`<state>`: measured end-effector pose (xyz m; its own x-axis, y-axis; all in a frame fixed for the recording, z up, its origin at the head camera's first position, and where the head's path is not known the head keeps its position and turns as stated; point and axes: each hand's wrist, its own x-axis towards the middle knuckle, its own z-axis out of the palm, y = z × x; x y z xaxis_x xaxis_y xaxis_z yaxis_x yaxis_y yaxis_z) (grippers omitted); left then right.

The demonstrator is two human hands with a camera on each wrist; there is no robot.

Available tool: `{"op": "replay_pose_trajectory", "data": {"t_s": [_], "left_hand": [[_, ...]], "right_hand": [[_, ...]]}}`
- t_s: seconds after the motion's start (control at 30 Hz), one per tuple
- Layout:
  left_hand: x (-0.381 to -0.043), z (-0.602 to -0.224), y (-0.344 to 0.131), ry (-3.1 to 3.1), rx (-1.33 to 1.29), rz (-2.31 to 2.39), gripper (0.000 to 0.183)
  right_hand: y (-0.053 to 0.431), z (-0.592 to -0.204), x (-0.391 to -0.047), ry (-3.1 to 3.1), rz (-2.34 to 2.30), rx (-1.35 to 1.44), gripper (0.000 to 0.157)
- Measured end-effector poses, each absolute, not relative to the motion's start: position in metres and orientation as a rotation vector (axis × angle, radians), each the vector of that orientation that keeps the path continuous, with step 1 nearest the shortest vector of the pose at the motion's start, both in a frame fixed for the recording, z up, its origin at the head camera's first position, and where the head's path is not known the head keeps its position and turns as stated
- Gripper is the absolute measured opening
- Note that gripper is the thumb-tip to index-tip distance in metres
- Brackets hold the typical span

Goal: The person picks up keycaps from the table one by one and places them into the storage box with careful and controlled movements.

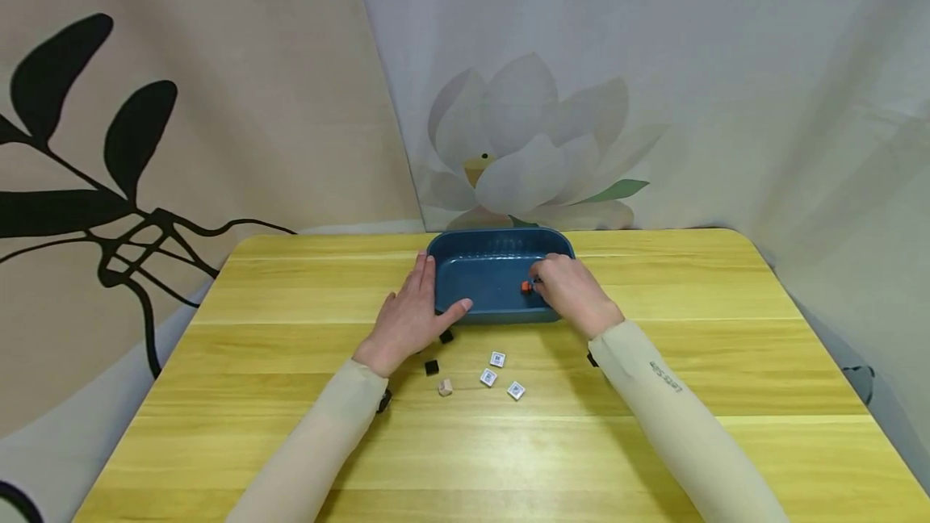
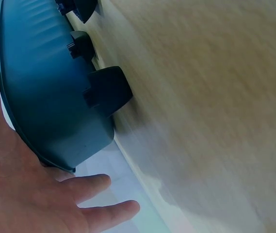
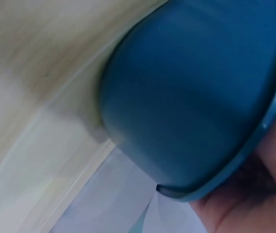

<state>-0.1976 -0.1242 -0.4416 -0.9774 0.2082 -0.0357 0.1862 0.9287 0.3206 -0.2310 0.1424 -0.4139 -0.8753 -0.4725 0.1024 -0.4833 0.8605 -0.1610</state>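
Note:
A dark blue rectangular tray (image 1: 475, 315) stands near the back edge of the table. My left hand (image 1: 408, 315) rests against its left end with fingers extended, the thumb spread along the near rim. In the left wrist view, the palm touches the tray wall (image 2: 45, 97) and two fingers reach past it. Over the tray's right end, my right hand (image 1: 570, 289) reaches inside with bent fingers and seems to pinch a small orange block (image 1: 526, 287). The right wrist view shows the tray's outer wall (image 3: 191, 92), which hides the fingertips and the block.
In front of the tray lie several small white square tiles (image 1: 488, 378) with printed marks, a beige block (image 1: 446, 387) and black blocks (image 1: 432, 367). One black block (image 2: 109, 90) stands close to the tray wall. A patterned curtain (image 1: 291, 87) hangs behind the wooden table (image 1: 654, 281).

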Motion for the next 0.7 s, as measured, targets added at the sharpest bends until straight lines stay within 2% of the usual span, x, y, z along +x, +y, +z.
{"op": "replay_pose_trajectory", "data": {"t_s": [0.2, 0.33, 0.43, 0.7], "left_hand": [[-0.198, -0.442, -0.123, 3.017, 0.313, 0.491, 0.110], [-0.199, -0.442, -0.123, 3.022, 0.316, 0.493, 0.109], [-0.199, -0.442, -0.123, 3.023, 0.318, 0.488, 0.109], [-0.197, -0.440, -0.123, 3.023, 0.315, 0.495, 0.111]], "right_hand": [[0.142, -0.414, -0.235, -3.003, 0.303, 0.744, 0.017], [0.142, -0.416, -0.234, -2.975, 0.322, 0.723, 0.025], [0.142, -0.417, -0.230, -2.925, 0.311, 0.690, 0.029], [0.145, -0.412, -0.213, -2.752, 0.345, 0.613, 0.030]]}}
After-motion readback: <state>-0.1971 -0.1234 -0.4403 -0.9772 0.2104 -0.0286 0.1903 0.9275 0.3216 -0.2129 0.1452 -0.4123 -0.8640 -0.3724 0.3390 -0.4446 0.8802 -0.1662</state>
